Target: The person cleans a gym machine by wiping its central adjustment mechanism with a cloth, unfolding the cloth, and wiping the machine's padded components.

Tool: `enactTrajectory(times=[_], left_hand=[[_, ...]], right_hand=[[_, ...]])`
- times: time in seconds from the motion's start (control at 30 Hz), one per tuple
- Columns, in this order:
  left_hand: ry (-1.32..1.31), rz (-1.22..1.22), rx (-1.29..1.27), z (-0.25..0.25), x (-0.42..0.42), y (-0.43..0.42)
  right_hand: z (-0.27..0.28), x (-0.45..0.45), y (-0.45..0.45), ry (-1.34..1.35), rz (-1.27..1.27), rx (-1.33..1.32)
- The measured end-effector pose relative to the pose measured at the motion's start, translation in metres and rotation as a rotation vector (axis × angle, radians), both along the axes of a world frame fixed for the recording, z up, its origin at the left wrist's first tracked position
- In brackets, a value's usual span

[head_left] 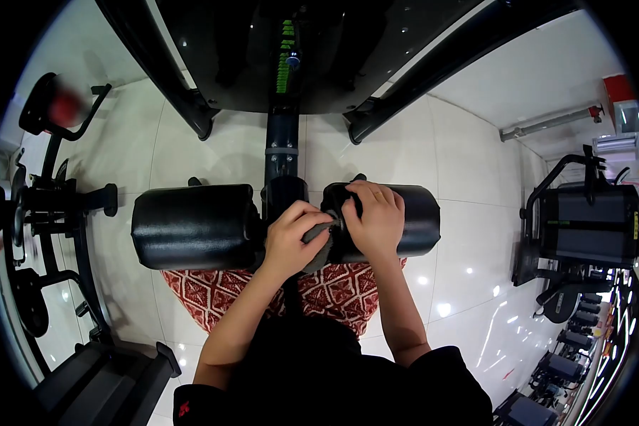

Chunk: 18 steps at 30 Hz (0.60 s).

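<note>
A gym machine's two black padded rollers, a left one (192, 227) and a right one (422, 220), sit on either side of a dark central post (282, 160). Between them my left hand (291, 240) is closed on a grey cloth (321, 250), which hangs bunched by the inner end of the right roller. My right hand (378, 216) lies over the right roller, its fingers bent round the inner part and the thumb pointing toward the cloth. Part of the cloth is hidden behind my left fingers.
Below the rollers is a red and white patterned fabric (334, 295). The machine's dark frame legs (202, 121) slope down ahead. Other exercise machines stand at left (57, 213) and right (582, 220). Pale glossy floor tiles (468, 184) lie around, and a pipe (550, 124) runs along the wall.
</note>
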<state>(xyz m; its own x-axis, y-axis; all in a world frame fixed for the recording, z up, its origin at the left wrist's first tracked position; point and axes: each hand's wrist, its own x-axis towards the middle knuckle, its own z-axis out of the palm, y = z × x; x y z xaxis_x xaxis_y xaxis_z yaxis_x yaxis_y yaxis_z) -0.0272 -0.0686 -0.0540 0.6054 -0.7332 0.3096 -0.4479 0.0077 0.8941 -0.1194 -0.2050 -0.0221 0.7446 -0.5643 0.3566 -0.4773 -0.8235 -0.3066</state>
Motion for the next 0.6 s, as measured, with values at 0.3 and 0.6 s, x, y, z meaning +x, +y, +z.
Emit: enactTrajectory(times=[0.3, 0.6], left_hand=[[-0.01, 0.036, 0.054, 0.004, -0.004, 0.001], [-0.069, 0.071, 0.095, 0.005, -0.007, 0.002]], right_hand=[[0.003, 0.006, -0.006, 0.112, -0.02, 0.099], [-0.001, -0.006, 0.002, -0.024, 0.018, 0.008]])
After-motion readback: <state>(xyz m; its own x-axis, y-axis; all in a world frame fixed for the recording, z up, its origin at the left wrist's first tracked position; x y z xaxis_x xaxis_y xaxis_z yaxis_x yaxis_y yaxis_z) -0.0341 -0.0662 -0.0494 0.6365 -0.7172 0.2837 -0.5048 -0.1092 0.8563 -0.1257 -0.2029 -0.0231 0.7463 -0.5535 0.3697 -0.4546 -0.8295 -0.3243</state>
